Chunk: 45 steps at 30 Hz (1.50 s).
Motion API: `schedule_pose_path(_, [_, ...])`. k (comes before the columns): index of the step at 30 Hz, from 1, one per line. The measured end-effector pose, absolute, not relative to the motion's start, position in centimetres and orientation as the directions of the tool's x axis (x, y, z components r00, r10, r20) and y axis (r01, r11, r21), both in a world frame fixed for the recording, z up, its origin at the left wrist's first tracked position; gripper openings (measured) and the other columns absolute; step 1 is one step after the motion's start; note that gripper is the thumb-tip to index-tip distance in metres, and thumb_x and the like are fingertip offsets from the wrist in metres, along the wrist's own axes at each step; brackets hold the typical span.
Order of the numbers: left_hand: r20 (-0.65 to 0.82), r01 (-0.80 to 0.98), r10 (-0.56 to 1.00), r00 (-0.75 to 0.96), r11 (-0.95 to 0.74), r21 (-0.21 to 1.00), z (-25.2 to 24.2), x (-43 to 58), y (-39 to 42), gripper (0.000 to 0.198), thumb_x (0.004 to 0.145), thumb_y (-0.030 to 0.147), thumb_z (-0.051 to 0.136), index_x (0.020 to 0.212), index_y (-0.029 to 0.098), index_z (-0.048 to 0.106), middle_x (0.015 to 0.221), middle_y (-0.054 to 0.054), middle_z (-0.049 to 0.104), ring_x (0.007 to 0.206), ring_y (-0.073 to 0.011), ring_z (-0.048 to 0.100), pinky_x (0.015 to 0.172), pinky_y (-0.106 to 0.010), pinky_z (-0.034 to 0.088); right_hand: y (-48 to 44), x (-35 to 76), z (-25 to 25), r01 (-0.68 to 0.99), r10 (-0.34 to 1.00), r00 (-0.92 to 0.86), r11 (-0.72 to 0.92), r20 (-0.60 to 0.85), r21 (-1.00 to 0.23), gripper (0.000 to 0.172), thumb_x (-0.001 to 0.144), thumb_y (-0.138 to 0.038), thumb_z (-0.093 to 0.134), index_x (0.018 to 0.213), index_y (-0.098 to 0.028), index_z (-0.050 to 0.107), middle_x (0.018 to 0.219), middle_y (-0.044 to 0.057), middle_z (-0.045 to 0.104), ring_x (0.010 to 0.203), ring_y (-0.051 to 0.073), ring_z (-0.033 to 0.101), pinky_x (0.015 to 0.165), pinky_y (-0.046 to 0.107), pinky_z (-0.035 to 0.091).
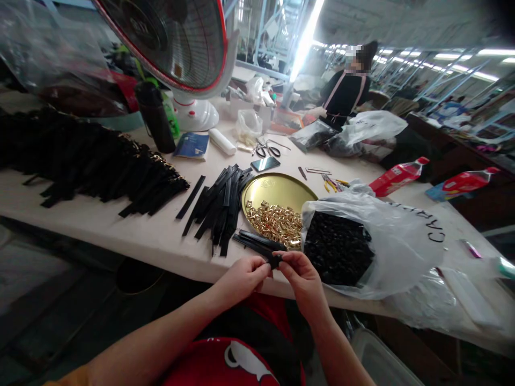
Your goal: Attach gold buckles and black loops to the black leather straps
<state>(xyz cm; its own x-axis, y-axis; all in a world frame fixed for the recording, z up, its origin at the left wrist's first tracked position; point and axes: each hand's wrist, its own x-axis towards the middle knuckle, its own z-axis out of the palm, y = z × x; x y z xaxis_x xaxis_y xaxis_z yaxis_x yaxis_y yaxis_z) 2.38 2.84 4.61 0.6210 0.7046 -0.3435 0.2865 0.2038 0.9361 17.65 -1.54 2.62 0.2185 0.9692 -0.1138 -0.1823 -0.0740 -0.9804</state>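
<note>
Close to the table's front edge, my left hand [243,279] and my right hand [302,276] pinch a small black piece [275,261] between them; fingers cover much of it, and its exact kind is unclear. Just behind it lie a few black strips [257,242]. A round gold tray [277,185] holds a heap of small gold metal buckles [277,222]. Right of my right hand, a white plastic bag [396,241] lies open, full of small black pieces [338,249]. A loose pile of black strips [225,203] rests left of the tray.
A big heap of black strips with gold fittings [92,155] covers the left side. Behind stand a fan [197,115] and a dark bottle [155,115]. A phone [265,163], scissors [267,150], pliers [330,185] and red bottles [398,176] lie farther back. Another person [346,91] stands beyond.
</note>
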Motion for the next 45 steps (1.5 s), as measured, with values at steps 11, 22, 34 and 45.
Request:
schedule_pose_path(11, [-0.191,0.458,0.774,0.604,-0.142,0.878,4.6,1.8,0.7,0.026,0.083,0.031,0.036,0.080,0.017,0.057,0.070,-0.001,0.060,0.066,-0.0148,0.053,0.059,-0.022,0.035,-3.6,16.9,1.5,-0.110,0.955,0.219,-0.178,-0.198,-0.978,0.021,0.069,-0.034,0.067,0.085,-0.020,0.063,0.074,0.000,0.064,0.068,0.013,0.057,0.068,0.027,0.045])
schedule_pose_path(22, [-0.311,0.358,0.683,0.661,0.077,0.931,3.3,1.1,1.2,0.032,0.075,0.015,0.037,0.107,0.017,0.042,0.072,0.001,0.057,0.061,-0.0121,0.052,0.056,-0.022,0.039,-4.1,15.5,1.3,-0.513,0.950,-0.072,-0.297,-0.305,-0.805,0.030,0.077,-0.046,0.055,0.081,-0.018,0.062,0.077,0.004,0.064,0.071,0.016,0.058,0.069,0.031,0.045])
schedule_pose_path(34, [-0.420,0.501,0.686,0.594,0.093,0.861,2.7,1.0,2.2,0.036,0.076,0.026,0.047,0.112,0.019,0.042,0.078,-0.001,0.063,0.063,-0.0148,0.058,0.060,-0.024,0.041,-4.3,16.3,-2.4,-0.548,0.849,-0.311,-0.528,-0.427,-0.649,0.034,0.067,-0.029,0.070,0.095,-0.019,0.055,0.085,0.003,0.063,0.071,0.015,0.060,0.075,0.032,0.042])
schedule_pose_path(45, [-0.432,0.745,0.720,0.543,-0.175,0.644,2.5,1.1,2.5,0.027,0.075,0.044,0.049,0.073,0.018,0.056,0.067,0.000,0.061,0.061,-0.0149,0.053,0.051,-0.023,0.028,-4.2,16.6,-2.0,-0.518,0.811,-0.327,-0.583,-0.485,-0.626,0.030,0.061,-0.020,0.072,0.083,-0.018,0.053,0.073,-0.003,0.057,0.063,0.009,0.054,0.059,0.020,0.039])
